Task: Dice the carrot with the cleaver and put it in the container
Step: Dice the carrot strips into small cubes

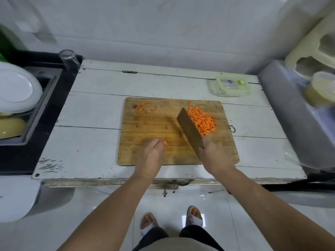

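Observation:
A wooden cutting board [148,127] lies on the white table. A heap of diced carrot [204,121] sits on its right part. My right hand [214,154] grips the handle of the cleaver [189,130], whose blade slants up and to the left beside the heap. My left hand [151,153] pinches a small carrot piece [165,143] at its fingertips, near the board's front. Carrot peel scraps [143,106] lie at the board's far left corner. A clear container with a green-rimmed lid [230,85] stands behind the board on the right.
A sink with white plates [17,89] and a bowl is on the left. An upturned glass [68,58] stands at the table's back left corner. On the right, a grey surface holds a lidded tub [320,89]. My feet in slippers are below the table edge.

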`<control>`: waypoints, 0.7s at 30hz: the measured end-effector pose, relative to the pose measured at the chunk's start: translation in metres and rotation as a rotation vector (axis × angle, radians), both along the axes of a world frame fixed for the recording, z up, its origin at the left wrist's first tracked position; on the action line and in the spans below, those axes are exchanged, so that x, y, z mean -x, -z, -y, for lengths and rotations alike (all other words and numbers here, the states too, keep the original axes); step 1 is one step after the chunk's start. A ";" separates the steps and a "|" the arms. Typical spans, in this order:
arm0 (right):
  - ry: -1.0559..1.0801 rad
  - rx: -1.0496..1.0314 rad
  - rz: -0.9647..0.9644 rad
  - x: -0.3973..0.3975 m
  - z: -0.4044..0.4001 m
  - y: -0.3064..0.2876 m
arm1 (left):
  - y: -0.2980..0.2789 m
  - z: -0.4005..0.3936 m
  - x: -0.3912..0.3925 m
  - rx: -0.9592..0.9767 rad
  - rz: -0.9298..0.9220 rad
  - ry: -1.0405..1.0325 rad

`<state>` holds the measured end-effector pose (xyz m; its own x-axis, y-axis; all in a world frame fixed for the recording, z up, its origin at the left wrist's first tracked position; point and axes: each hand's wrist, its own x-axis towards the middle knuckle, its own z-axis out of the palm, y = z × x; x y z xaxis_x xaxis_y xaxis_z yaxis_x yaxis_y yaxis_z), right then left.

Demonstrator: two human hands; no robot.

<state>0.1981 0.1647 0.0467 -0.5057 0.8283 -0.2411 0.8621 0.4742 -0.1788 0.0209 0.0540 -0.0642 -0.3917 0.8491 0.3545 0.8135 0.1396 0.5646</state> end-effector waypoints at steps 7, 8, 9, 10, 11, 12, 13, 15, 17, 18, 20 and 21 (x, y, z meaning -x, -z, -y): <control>-0.188 0.013 -0.021 0.008 0.050 0.001 | -0.008 -0.001 -0.004 0.007 -0.035 -0.018; -0.190 0.016 -0.004 0.009 0.054 0.001 | -0.007 -0.001 -0.004 0.012 -0.034 -0.022; -0.191 0.018 0.018 0.009 0.056 0.002 | -0.007 -0.001 -0.004 0.016 -0.032 -0.026; -0.193 0.018 0.040 0.009 0.056 0.000 | -0.006 -0.001 -0.004 0.021 -0.031 -0.028; -0.192 0.020 0.055 0.008 0.057 -0.002 | -0.005 -0.001 -0.003 0.025 -0.031 -0.028; -0.191 0.023 0.069 0.008 0.056 -0.004 | -0.004 -0.002 -0.003 0.030 -0.030 -0.027; -0.191 0.029 0.085 0.007 0.056 -0.006 | -0.004 -0.002 -0.003 0.033 -0.033 -0.026; -0.198 0.029 0.125 0.007 0.057 -0.007 | -0.005 -0.002 -0.003 0.038 -0.038 -0.032; -0.217 0.005 0.158 0.013 0.058 -0.003 | -0.004 -0.002 -0.003 0.030 -0.048 -0.044; -0.227 -0.013 0.161 0.018 0.059 -0.001 | -0.003 -0.002 -0.003 0.028 -0.054 -0.042; -0.228 -0.041 0.148 0.032 0.056 0.006 | -0.003 -0.002 -0.004 0.045 -0.044 -0.039; -0.215 -0.034 0.125 0.038 0.053 0.009 | -0.005 -0.002 -0.004 0.055 -0.037 -0.048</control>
<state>0.1597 0.1116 0.0377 -0.6388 0.7138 -0.2869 0.7554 0.6527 -0.0581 0.0251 0.0556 -0.0593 -0.4198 0.8485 0.3223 0.8252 0.2089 0.5249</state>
